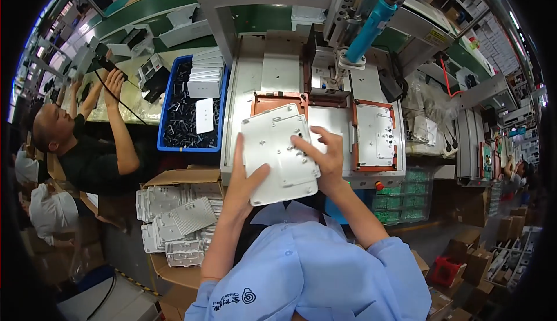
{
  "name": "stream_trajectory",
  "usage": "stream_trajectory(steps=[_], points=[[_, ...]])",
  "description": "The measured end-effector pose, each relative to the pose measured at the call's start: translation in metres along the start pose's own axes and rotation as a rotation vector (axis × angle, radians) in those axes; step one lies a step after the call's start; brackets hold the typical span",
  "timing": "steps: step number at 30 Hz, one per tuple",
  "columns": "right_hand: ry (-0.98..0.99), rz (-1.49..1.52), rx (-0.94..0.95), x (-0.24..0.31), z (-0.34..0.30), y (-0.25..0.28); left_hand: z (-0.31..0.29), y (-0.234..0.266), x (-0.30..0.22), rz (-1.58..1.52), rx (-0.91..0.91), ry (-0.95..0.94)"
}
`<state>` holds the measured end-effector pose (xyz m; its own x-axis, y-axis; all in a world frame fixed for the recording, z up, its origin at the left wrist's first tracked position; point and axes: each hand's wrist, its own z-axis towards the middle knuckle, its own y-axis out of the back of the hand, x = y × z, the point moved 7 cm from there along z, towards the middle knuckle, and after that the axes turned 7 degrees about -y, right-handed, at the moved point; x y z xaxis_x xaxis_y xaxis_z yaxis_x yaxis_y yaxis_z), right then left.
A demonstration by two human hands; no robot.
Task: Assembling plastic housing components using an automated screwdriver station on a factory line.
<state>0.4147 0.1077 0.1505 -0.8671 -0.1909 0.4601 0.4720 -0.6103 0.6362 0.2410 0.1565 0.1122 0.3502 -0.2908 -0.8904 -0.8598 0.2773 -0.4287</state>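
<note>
A pale silver metal panel [275, 158], with rounded corners, small bosses and a few dark spots near its right side, is held tilted in front of my chest. My left hand [241, 179] grips it by the left edge, thumb lying across the face and fingers running up the side. At the right edge is my right hand [328, 161], closed on the panel with one digit pressed on its face beside the dark spots. Behind it, the panel partly covers an orange-brown fixture frame [278, 96]. A similar panel [374, 135] lies in a second orange-brown frame [355, 164] to the right.
A bench machine with a blue cylindrical driver [371, 28] rises behind the fixtures. Left stands a blue bin [161, 129] of small black parts and stacked white pieces. Ribbed metal panels [191, 216] fill a carton below. A co-worker [75, 141] sits at left. A red button [379, 186] marks the bench front.
</note>
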Motion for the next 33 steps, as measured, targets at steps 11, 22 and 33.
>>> stream_trajectory(steps=[11, 22, 33], points=[[-1.136, 1.297, 0.324, -0.080, -0.048, -0.041, 0.044, 0.005, 0.050, 0.030, 0.171, 0.063], [-0.970, 0.833, 0.434, -0.125, -0.016, -0.099, 0.067, -0.011, 0.044, 1.287, 0.264, -0.527], [-1.072, 0.488, 0.600, -0.154, -0.021, -0.111, 0.078, -0.028, 0.087, 1.773, 0.384, -0.486]])
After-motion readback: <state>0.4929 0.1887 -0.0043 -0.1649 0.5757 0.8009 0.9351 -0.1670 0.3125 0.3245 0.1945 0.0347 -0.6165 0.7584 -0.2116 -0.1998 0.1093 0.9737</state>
